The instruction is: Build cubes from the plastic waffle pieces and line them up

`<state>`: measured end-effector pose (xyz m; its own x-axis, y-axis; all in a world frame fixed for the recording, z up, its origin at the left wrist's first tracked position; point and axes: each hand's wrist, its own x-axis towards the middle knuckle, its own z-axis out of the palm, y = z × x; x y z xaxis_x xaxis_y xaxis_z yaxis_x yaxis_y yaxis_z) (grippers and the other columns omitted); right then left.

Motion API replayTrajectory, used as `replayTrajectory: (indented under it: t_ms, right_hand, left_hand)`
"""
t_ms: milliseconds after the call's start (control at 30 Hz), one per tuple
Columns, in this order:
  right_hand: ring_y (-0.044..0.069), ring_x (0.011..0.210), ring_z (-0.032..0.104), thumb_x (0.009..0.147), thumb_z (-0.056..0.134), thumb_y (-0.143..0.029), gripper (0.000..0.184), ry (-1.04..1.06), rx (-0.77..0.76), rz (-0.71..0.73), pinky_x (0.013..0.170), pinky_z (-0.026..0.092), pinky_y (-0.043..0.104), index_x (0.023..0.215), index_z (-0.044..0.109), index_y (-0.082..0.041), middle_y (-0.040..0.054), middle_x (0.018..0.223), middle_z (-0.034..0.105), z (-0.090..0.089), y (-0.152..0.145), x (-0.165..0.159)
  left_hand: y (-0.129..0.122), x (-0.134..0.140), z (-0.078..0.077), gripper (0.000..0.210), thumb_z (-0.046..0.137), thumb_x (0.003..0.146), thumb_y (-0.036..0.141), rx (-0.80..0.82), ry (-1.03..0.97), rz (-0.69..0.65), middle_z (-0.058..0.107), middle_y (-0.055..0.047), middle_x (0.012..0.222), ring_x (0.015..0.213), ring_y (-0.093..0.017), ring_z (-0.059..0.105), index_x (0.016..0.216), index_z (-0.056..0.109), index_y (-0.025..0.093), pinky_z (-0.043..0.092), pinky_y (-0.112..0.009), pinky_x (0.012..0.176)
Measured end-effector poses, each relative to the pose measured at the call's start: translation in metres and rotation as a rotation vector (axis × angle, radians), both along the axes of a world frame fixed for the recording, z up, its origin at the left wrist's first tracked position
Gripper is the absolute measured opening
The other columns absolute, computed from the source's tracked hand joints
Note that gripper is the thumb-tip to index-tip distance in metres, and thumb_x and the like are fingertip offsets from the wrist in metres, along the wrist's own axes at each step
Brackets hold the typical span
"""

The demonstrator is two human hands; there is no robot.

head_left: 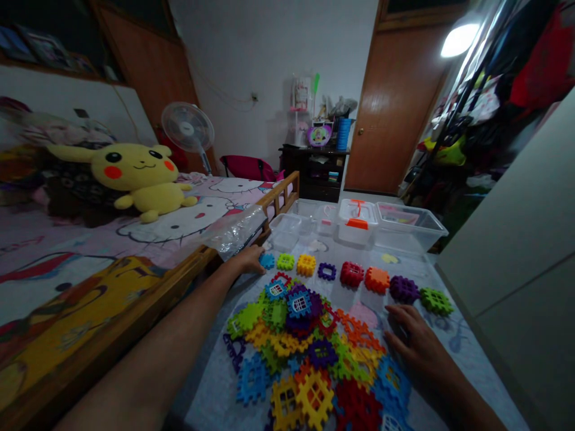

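My left hand (250, 260) is at the far left end of a row of plastic interlocking blocks, its fingers and thumb closed on the blue block (268, 261). My right hand (412, 330) rests low over the table's right side with fingers apart and nothing in them. It is nearest the purple block stack (404, 289) and the right edge of a loose pile of mixed blocks (321, 353). Along the row stand a lime block (285, 261), a yellow stack (306, 264), a dark purple block (327, 271), a red stack (351, 273), an orange stack (377, 279) and a green stack (435, 301).
Clear plastic bins (408, 224) and a lidded box with orange handles (358, 221) stand at the table's back. A wooden bed rail (204, 263) runs along the left, with plastic wrap (236, 230) over it. A white cabinet (507, 239) borders the right.
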<state>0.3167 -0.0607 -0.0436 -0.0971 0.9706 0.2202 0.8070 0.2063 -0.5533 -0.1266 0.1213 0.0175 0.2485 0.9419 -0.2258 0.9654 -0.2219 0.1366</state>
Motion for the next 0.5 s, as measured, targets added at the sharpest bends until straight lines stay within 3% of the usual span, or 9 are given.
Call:
replayTrajectory:
  t_ms: [100,367,500]
  right_hand:
    - [0.028,0.104,0.061,0.081,0.054,-0.045,0.047,-0.005,0.008,0.007,0.092,0.052,0.042,0.118,0.063,-0.017,0.0144,0.118,0.058,-0.001,0.001,0.000]
    - [0.028,0.106,0.060,0.080,0.057,-0.042,0.044,-0.020,0.010,0.009,0.093,0.051,0.042,0.116,0.064,-0.018,0.0134,0.117,0.059,0.000,0.000,0.001]
    - [0.027,0.109,0.059,0.081,0.056,-0.041,0.044,-0.023,0.020,0.010,0.096,0.050,0.042,0.117,0.063,-0.017,0.0132,0.119,0.059,-0.002,-0.001,0.001]
  left_hand:
    - [0.001,0.000,0.001,0.074,0.074,0.058,0.031,0.001,0.015,-0.014,0.056,-0.011,0.129,0.120,-0.028,0.052,0.127,0.051,0.017,0.042,-0.032,0.098]
    - [0.007,0.010,0.003,0.048,0.067,0.055,0.018,-0.032,0.061,-0.064,0.063,-0.008,0.110,0.100,-0.026,0.061,0.103,0.063,0.018,0.048,-0.032,0.088]
    - [0.009,0.012,0.005,0.044,0.066,0.053,0.016,-0.035,0.048,-0.087,0.064,-0.007,0.107,0.099,-0.025,0.060,0.097,0.063,0.017,0.048,-0.032,0.087]
